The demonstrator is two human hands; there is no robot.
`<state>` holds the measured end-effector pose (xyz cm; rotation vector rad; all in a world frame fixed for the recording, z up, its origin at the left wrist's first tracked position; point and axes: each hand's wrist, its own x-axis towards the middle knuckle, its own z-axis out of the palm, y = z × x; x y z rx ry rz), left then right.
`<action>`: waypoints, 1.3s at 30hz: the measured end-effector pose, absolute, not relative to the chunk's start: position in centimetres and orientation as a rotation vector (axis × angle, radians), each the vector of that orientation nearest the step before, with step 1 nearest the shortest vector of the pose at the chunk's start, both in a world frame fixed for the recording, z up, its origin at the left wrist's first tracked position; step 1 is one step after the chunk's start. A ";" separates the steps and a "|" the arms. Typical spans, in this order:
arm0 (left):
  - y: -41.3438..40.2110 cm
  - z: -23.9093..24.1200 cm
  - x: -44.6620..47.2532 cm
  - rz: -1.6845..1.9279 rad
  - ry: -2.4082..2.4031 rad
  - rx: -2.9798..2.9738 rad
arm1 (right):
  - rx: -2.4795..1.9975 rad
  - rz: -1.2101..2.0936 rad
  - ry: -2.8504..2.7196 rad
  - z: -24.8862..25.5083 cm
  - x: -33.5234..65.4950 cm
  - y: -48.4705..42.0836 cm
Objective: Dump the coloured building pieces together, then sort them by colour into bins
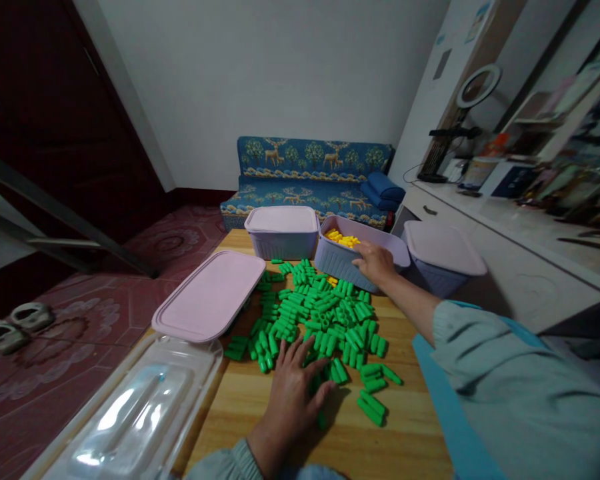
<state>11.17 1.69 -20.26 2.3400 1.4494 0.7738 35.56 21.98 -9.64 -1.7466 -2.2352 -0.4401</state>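
1. nearest, at the lower left, a clear plastic lid (140,413) lies at the edge of the wooden table (410,440), catching bright glare.
2. the left hand (293,390) lies palm down on the table, fingers spread flat over the near edge of the green pieces (320,313); it presses on a few and grips nothing.
3. the green pieces are short cylinders heaped loosely across the middle of the table, with some strays lying apart at the near right.
4. a pink lid (210,293) rests to the left of the heap, overlapping the clear lid's far end.
5. the right hand (375,261) reaches across the heap, its sleeve pale blue-green, and closes over the near rim of the open lilac box (395,248); whether the fingers also hold a piece cannot be told.
6. inside that box lie yellow pieces (343,239), and a couple sit on the table just below its front wall.
7. a lidded lilac box (283,232) stands just to its left, and another lidded box (443,257) just to its right.
8. beyond the table a blue patterned sofa (305,177) stands against the wall.
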 end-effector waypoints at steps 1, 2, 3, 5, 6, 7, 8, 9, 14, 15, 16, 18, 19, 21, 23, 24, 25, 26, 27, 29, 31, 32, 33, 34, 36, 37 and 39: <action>1.7 -20.3 11.2 0.805 1.439 2.338 | -1.724 -0.441 -2.231 -9.2 35.2 21.7; 1.7 -20.4 11.2 0.848 1.431 2.336 | -1.694 -0.442 -2.234 -8.8 34.8 21.3; 1.8 -20.5 11.2 0.902 1.424 2.332 | -1.661 -0.444 -2.240 -8.2 34.4 20.9; 2.1 -20.6 11.0 1.041 1.416 2.296 | -1.597 -0.454 -2.254 -7.1 33.5 19.7; 2.3 -20.5 10.9 1.119 1.411 2.255 | -1.572 -0.463 -2.262 -6.6 33.0 19.0; 2.5 -20.4 10.7 1.197 1.403 2.196 | -1.548 -0.476 -2.269 -6.1 32.6 18.2; 2.7 -20.1 10.5 1.276 1.394 2.123 | -1.520 -0.493 -2.278 -5.6 32.1 17.3; 2.9 -19.7 10.2 1.357 1.390 2.035 | -1.489 -0.516 -2.292 -5.2 31.5 16.3; 4.4 -15.2 8.5 1.610 1.315 1.348 | -1.311 -0.667 -2.309 -5.2 28.5 11.2; 4.9 -14.1 8.1 1.587 1.261 1.174 | -1.293 -0.677 -2.283 -5.6 27.9 10.4; 5.3 -12.9 7.7 1.520 1.217 1.016 | -1.282 -0.677 -2.256 -6.0 27.4 9.7; 6.2 -10.9 6.8 1.313 1.103 0.798 | -1.270 -0.664 -2.213 -6.9 26.5 8.6; 6.6 -10.0 6.4 1.222 1.055 0.725 | -1.261 -0.659 -2.200 -7.3 26.2 8.2; 7.1 -8.9 5.9 1.083 1.007 0.647 | -1.220 -0.662 -2.204 -8.0 25.8 7.6; 7.3 -8.5 5.7 0.992 0.988 0.597 | -1.151 -0.670 -2.224 -8.6 25.8 7.1; 7.4 -8.6 5.7 0.972 0.970 0.564 | -1.114 -0.669 -2.227 -9.0 25.9 6.9; 7.4 -8.9 5.8 0.971 0.949 0.518 | -1.081 -0.662 -2.218 -9.3 26.0 6.8; 7.3 -9.3 5.9 0.998 0.935 0.467 | -1.057 -0.644 -2.194 -9.7 26.1 6.6; 7.3 -9.7 6.1 1.047 0.934 0.422 | -1.045 -0.618 -2.158 -10.0 26.1 6.5; 7.2 -10.7 6.6 1.167 0.964 0.387 | -1.044 -0.556 -2.069 -10.7 26.2 6.1; 7.3 -11.7 7.1 1.269 1.009 0.422 | -1.081 -0.489 -1.979 -11.3 26.1 5.6; 7.3 -12.2 7.4 1.314 1.019 0.453 | -1.118 -0.453 -1.926 -11.5 26.1 5.4; 7.4 -12.7 7.7 1.353 1.031 0.477 | -1.168 -0.411 -1.861 -11.7 26.2 5.1; 7.5 -13.1 8.0 1.390 1.047 0.492 | -1.229 -0.362 -1.775 -11.9 26.4 5.0; 7.8 -14.0 8.5 1.465 1.087 0.513 | -1.345 -0.252 -1.543 -12.5 27.0 5.1; 8.0 -14.4 8.7 1.501 1.099 0.525 | -1.382 -0.197 -1.409 -12.8 27.4 5.4; 8.3 -15.4 8.8 1.568 1.090 0.568 | -1.401 -0.045 -1.143 -13.7 28.5 6.7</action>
